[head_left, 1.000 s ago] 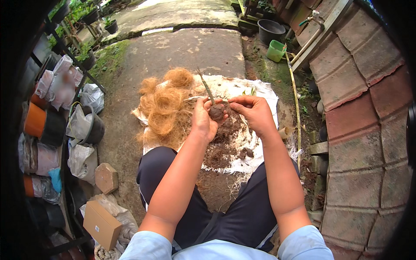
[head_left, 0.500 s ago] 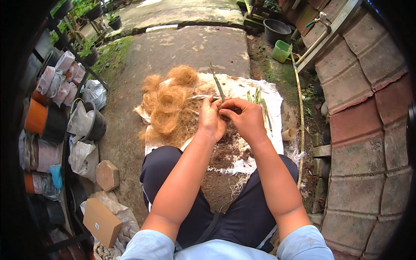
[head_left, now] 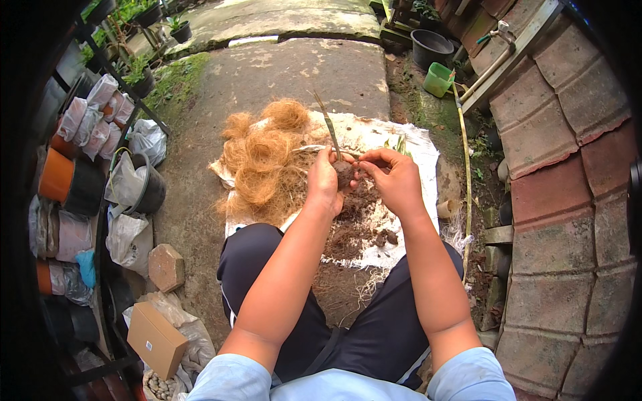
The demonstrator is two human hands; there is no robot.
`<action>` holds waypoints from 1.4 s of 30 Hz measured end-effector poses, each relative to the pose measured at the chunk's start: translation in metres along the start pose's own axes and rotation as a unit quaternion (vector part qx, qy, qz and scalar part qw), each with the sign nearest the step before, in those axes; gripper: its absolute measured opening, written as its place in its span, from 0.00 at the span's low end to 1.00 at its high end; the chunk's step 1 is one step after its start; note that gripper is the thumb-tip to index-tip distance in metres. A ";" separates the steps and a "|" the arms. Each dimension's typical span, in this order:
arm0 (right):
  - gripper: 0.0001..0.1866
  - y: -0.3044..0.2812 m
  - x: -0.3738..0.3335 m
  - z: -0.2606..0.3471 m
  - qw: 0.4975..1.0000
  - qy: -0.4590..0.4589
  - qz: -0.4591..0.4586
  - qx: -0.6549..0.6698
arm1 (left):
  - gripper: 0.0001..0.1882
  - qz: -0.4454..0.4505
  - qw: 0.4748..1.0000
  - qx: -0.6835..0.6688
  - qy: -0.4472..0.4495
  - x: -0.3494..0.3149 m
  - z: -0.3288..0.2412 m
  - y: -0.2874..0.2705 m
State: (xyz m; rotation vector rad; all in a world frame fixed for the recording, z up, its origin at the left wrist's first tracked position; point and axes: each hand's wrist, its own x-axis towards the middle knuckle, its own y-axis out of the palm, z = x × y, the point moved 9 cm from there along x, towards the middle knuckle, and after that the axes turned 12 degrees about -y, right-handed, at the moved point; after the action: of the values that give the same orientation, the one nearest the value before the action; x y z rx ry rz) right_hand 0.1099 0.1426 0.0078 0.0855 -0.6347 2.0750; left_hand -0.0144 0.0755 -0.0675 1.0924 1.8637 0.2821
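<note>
My left hand [head_left: 322,182] is closed around the base of a seedling [head_left: 330,127], whose long, narrow dark green leaf points up and away. A ball of dark soil [head_left: 344,174] sits at its base, against my left palm and fingers. On the right side of that ball, my right hand [head_left: 396,179] has thumb and forefinger pinched together; what is between them is too small to make out. Beneath both hands, loose soil [head_left: 351,234] lies on a white sack [head_left: 422,157]. Tangled brown coconut fibre [head_left: 264,157] is heaped on the sack's left side.
More striped leaves [head_left: 400,144] lie on the sack to the right. Left stands a rack with bagged pots [head_left: 87,130], a black bucket [head_left: 148,190] and a cardboard box [head_left: 157,339]. A green container [head_left: 438,80] and a black basin [head_left: 429,48] stand far right, near roof tiles [head_left: 552,214].
My right hand has drawn slightly right, away from my left. The soil ball at the seedling's base now shows between them, and the leaf has shifted a little left.
</note>
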 end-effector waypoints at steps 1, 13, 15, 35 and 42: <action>0.07 0.000 -0.002 -0.007 1.000 0.022 0.007 0.000 | 0.25 -0.004 1.000 0.007 0.000 -0.002 0.000 0.001; 0.20 0.022 -0.016 -0.038 0.972 0.114 -0.015 0.205 | 0.31 0.064 0.998 0.012 0.016 -0.010 -0.005 0.020; 0.25 0.029 -0.021 -0.015 0.958 0.150 -0.019 0.242 | 0.36 0.098 0.995 0.024 0.007 -0.014 -0.004 0.023; 0.26 0.032 -0.004 -0.004 0.990 -0.052 -0.081 0.102 | 0.49 0.349 0.936 -0.038 0.009 -0.019 -0.009 0.043; 0.20 0.048 -0.001 -0.014 0.962 0.008 -0.074 0.262 | 0.39 0.295 0.954 0.020 0.047 -0.018 -0.013 0.038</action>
State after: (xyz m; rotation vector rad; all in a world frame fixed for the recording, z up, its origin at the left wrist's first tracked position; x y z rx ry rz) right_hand 0.0738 0.1275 -0.0239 0.4059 -0.0507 2.0447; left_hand -0.0005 0.0862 -0.0269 1.6763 1.5869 0.6495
